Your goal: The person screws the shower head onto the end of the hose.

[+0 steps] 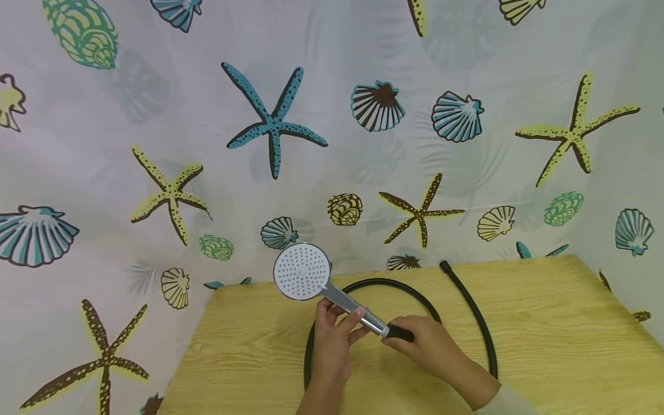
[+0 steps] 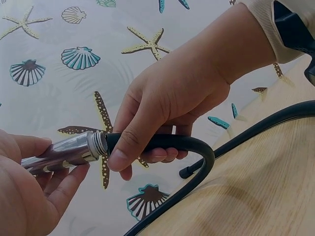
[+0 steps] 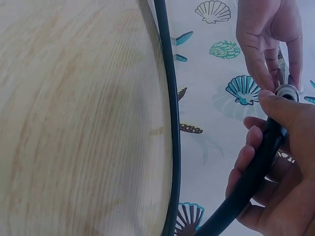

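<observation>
A silver shower head [image 1: 302,271] with a white, dotted spray face tilts up to the left over the table. My left hand [image 1: 332,349] grips its chrome handle [image 1: 349,302] with thumb and fingers. In the left wrist view, screw threads [image 2: 98,144] show at the handle's lower end. Thumb and fingers of my right hand [image 1: 427,346] pinch one end of a black shower hose [image 1: 474,308] right at those threads. From that hand the hose bends down in a curve, seen in the right wrist view below the right hand [image 3: 290,147].
The wood-grain table [image 1: 249,346] carries the rest of the hose in a wide loop. Its other end [image 1: 445,266] lies near the back edge. Behind and at both sides hangs a white curtain [image 1: 332,155] printed with starfish and shells.
</observation>
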Available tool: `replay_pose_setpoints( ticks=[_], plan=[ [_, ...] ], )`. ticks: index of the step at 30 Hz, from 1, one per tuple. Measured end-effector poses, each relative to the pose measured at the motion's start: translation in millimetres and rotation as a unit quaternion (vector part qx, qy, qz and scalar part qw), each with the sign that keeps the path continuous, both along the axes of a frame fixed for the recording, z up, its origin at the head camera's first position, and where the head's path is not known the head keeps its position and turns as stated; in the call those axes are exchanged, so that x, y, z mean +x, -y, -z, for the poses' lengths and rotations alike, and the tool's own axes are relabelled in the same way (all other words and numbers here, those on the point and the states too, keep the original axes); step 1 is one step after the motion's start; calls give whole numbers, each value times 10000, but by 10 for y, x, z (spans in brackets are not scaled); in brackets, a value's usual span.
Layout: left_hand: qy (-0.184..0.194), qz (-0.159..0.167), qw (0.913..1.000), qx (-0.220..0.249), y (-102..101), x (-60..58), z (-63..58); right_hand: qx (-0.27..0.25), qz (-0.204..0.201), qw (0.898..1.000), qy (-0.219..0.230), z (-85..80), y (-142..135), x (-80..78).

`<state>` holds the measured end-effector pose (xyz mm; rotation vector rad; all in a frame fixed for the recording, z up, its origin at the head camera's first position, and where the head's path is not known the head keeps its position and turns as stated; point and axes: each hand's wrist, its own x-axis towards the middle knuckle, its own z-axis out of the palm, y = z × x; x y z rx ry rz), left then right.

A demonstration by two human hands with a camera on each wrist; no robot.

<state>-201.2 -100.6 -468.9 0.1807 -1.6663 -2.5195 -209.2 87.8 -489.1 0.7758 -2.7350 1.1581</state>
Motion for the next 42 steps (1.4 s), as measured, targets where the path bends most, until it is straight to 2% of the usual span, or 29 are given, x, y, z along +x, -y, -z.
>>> replay_pose_setpoints(
  ticks=[16, 33, 42],
  plan=[
    [-70, -102, 9998, 150, -23, -26, 31, -8, 93, 9999, 74, -38, 34, 22],
    [-254, -321, 9987, 309, -54, -9, 44, -2, 173, 9995, 270, -18, 65, -24],
    [-309, -474, 9982, 208, -65, -9, 51, 28, 225, 9992, 322, -49, 87, -29]
  ],
)
